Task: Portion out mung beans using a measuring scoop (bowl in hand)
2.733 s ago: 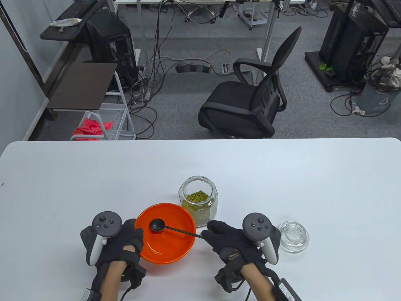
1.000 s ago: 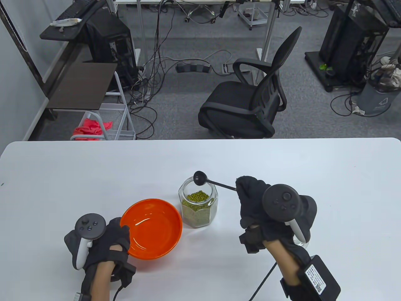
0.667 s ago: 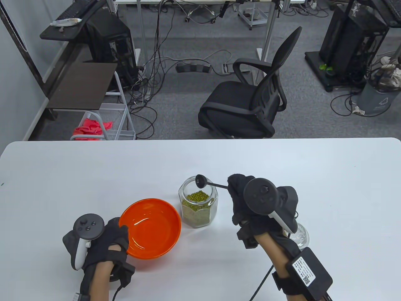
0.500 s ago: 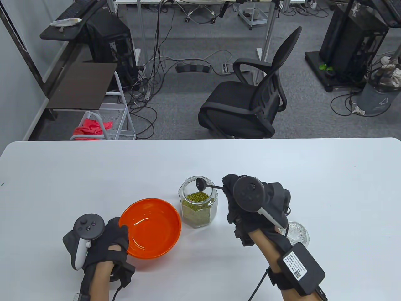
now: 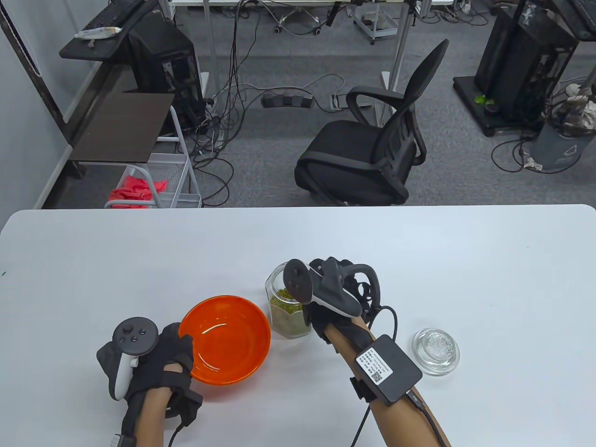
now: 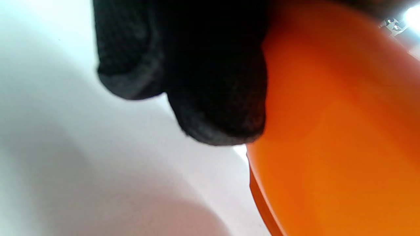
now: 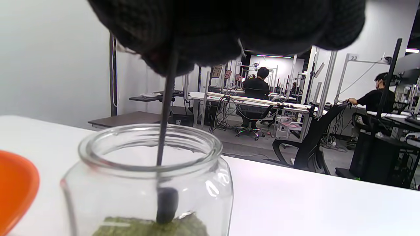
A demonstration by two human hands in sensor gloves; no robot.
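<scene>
Orange bowl (image 5: 225,339), empty, at the near left of the white table (image 5: 465,260); the left hand (image 5: 153,358) holds its near-left rim, thumb over the lip. Just beside the bowl's far right stands a clear glass jar (image 5: 285,307), open-topped, part filled with green mung beans (image 5: 281,295). The right hand (image 5: 335,298) hangs over the jar mouth, tracker turned sideways, hiding the scoop from this view. A glass lid (image 5: 435,350) lies on the table to the right, well apart from the jar.

Left wrist view: black gloved fingers (image 6: 216,98) press against the bowl's (image 6: 344,131) orange outer wall, so the grip is closed on the bowl; table surface (image 6: 82,164) beneath, blurred.

Right wrist view: gloved fingers (image 7: 229,29) pinch the thin black handle of the measuring scoop (image 7: 166,203), which runs nearly upright through the jar's (image 7: 147,183) mouth; its head touches the top of the mung beans (image 7: 131,227). The bowl's edge (image 7: 16,190) shows at the left.
</scene>
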